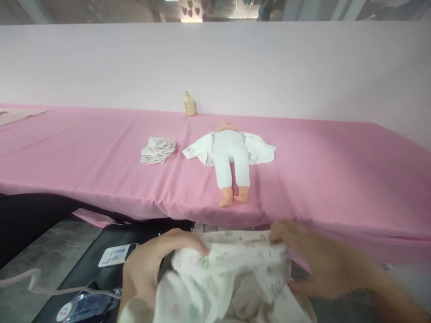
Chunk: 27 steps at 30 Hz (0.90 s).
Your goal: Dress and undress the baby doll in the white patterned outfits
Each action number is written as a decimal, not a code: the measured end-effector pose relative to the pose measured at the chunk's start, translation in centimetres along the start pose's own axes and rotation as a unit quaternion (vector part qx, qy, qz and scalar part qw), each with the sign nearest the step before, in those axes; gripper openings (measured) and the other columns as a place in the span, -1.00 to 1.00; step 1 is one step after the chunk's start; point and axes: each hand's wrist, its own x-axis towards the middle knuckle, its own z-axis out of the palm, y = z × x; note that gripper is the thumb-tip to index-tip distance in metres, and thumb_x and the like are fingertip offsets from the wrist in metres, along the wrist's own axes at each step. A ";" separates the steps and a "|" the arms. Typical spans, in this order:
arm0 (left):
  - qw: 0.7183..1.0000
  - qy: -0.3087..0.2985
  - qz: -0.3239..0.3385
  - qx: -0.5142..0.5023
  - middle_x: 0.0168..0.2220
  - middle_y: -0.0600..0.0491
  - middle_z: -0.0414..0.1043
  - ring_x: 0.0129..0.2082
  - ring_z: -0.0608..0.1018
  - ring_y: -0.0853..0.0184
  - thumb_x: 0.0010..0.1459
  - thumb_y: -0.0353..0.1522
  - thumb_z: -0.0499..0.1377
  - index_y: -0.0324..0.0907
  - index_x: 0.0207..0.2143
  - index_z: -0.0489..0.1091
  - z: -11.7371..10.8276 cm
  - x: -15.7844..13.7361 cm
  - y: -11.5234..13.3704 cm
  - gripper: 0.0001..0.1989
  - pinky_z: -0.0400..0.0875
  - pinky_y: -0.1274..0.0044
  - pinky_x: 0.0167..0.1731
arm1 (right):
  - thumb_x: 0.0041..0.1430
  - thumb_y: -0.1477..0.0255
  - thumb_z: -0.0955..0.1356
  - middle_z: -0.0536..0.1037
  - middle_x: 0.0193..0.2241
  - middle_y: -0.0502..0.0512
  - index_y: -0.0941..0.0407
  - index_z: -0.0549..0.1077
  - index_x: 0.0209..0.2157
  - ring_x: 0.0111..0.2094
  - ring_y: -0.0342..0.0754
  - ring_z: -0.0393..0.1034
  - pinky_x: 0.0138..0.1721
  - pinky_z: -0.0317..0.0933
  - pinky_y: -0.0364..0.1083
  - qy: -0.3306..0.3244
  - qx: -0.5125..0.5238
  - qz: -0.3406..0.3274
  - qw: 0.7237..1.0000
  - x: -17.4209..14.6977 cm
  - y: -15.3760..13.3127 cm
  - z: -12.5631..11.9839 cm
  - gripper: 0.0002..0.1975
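A pair of white baby pants (218, 273) with a pale green and pink print is held up close to me, waistband at the top. My left hand (148, 264) grips the left side of the waistband, thumb over the cloth. At the opposite end of the waistband, my right hand (313, 260) pinches the edge, somewhat blurred by motion. The lower part of the pants runs out of the frame. Beyond them, a baby doll (232, 152) with a white cloth body lies on its back, feet toward me, on an open white shirt (261, 149).
A pink-covered table (323, 179) runs along a white wall. It bears folded cloth (157, 150) and a pump bottle (189, 104). Lower left, a black seat (84, 264) holds a phone-like object (116, 255) and a plastic bottle (85, 306), with a pale cable (67, 290) nearby.
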 end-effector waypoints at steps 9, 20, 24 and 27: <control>0.997 0.080 0.000 0.000 -0.27 -0.03 0.51 -0.31 0.53 0.23 0.06 -0.22 0.22 0.02 -0.02 0.41 -1.4 1.2 1.2 -0.62 0.45 0.43 -0.29 | 0.12 0.43 0.36 0.51 -0.42 0.04 -0.06 0.44 -0.17 -0.33 -0.01 0.43 -0.10 0.30 0.05 0.087 -0.028 -0.029 0.995 -0.3 -1.1 -1.6 -0.78; 0.992 -0.070 0.062 -0.083 -0.37 0.07 0.50 -0.35 0.50 0.36 0.03 -0.57 0.04 -0.09 -0.02 0.36 5.1 2.1 2.3 -0.54 0.35 0.48 -0.17 | -0.06 0.55 0.28 0.33 -0.61 -0.08 0.09 0.23 -0.54 -0.55 -0.20 0.23 -0.45 0.14 -0.19 -0.002 0.083 0.001 0.997 0.4 -4.3 2.0 -0.89; 0.980 -0.155 0.072 -0.099 -0.50 0.10 0.49 -0.48 0.46 0.39 0.01 -0.41 0.11 -0.15 -0.30 0.47 7.0 2.1 1.5 -0.81 0.31 0.53 -0.29 | 0.01 0.47 0.27 0.23 -0.69 -0.08 0.09 0.17 -0.65 -0.58 -0.18 0.16 -0.49 0.10 -0.17 -0.035 0.042 -0.045 0.997 0.6 -4.2 1.8 -0.77; 0.989 -0.146 0.022 -0.002 -0.62 0.14 0.37 -0.52 0.40 0.40 0.00 -0.29 0.21 -0.18 -0.59 0.34 6.0 1.6 0.6 -0.80 0.24 0.47 -0.18 | 0.07 0.39 0.30 0.35 -0.60 -0.02 0.10 0.26 -0.60 -0.52 -0.14 0.25 -0.45 0.15 -0.15 -0.022 -0.023 -0.024 0.999 0.1 -3.7 0.5 -0.80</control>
